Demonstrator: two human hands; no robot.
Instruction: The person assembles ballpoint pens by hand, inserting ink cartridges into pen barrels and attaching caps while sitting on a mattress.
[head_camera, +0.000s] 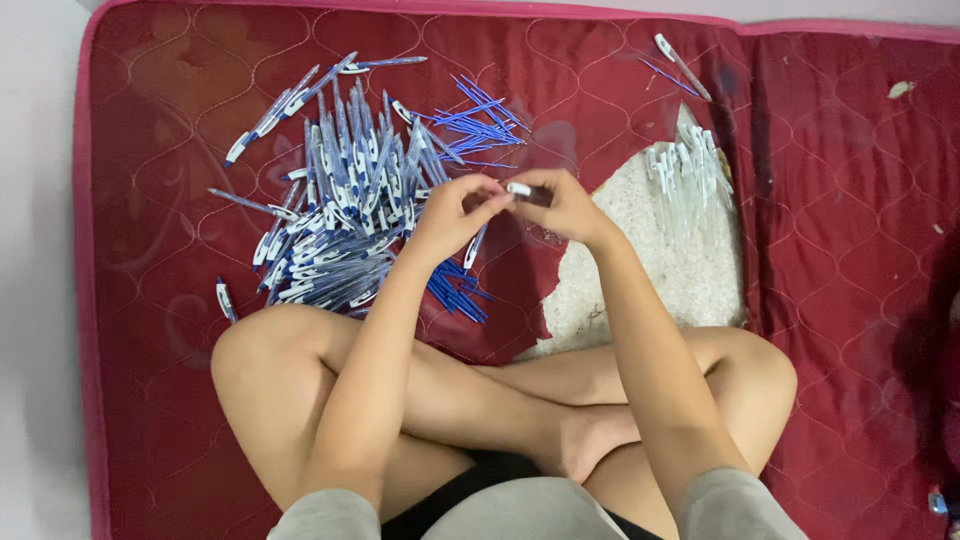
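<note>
Left hand and right hand curled together, fingertips pinched on a small white pen piece above the red mat, just right of the blue-and-white pen pile.

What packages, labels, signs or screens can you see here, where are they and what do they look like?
No packages, signs or screens show.
Pen pile: left of the hands on the red quilted mat; white and blue barrels, any print too small to tell.
Pen: held between the left hand and right hand; white end showing.
Clear barrels: heap to the right on the mat's worn pale patch.
</note>
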